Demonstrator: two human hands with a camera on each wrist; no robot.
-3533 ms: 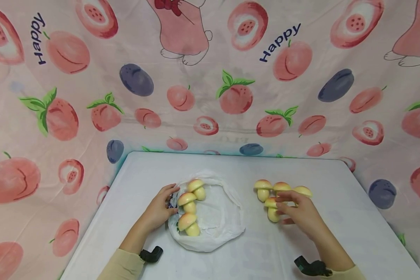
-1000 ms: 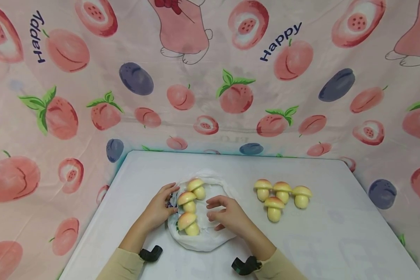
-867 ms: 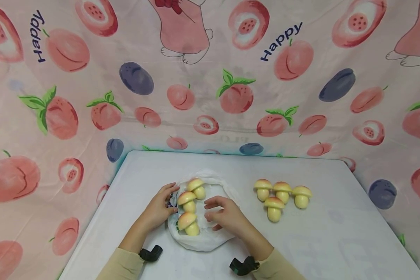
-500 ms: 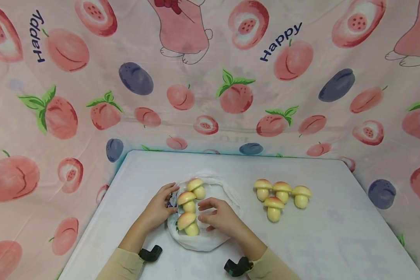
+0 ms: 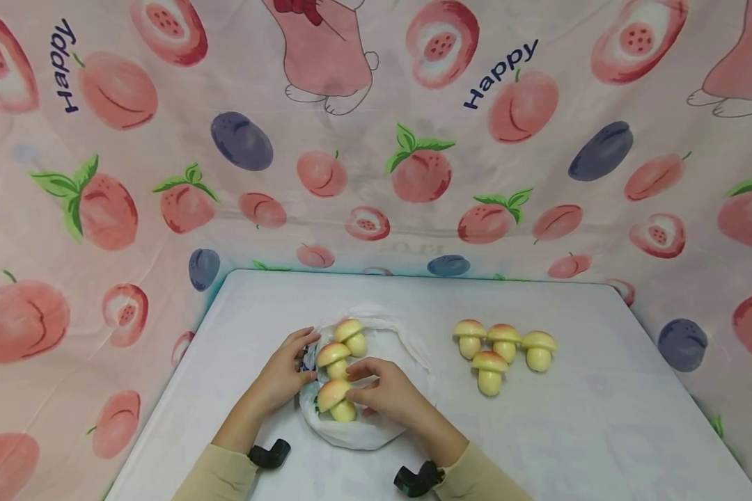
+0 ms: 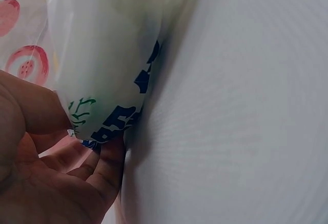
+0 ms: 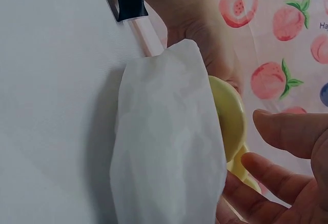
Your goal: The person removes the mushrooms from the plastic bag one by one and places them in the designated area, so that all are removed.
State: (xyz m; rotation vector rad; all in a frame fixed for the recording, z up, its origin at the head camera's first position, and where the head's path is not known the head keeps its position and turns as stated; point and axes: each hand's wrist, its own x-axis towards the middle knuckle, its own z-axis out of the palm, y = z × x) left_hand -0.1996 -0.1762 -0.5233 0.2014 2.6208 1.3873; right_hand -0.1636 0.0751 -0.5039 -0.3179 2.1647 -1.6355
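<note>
A white plastic bag [image 5: 363,437] lies on the table with its mouth spread in a ring; blue and green print shows on its side in the left wrist view. Three toy mushrooms, yellow with orange-tinted caps, line its left inner side: a far one [image 5: 351,337], a middle one [image 5: 333,356] and a near one [image 5: 335,396]. My left hand [image 5: 282,372] pinches the bag's left edge between thumb and fingers. My right hand [image 5: 391,393] reaches over the bag's mouth, thumb and fingers apart, fingertips right at the near mushroom's right side. In the right wrist view the bag's wall hides part of that mushroom [image 7: 230,114].
On the white table [image 5: 570,431], right of the bag, several more toy mushrooms [image 5: 504,341] stand in a cluster. Behind the table hangs a fruit-patterned cloth [image 5: 376,139]. Each wrist wears a black camera mount, as on the left wrist mount [image 5: 271,454].
My right hand has left the right-hand cluster with nothing taken, come over the bag and edged left to the near mushroom. My left hand has stayed at the bag's edge.
</note>
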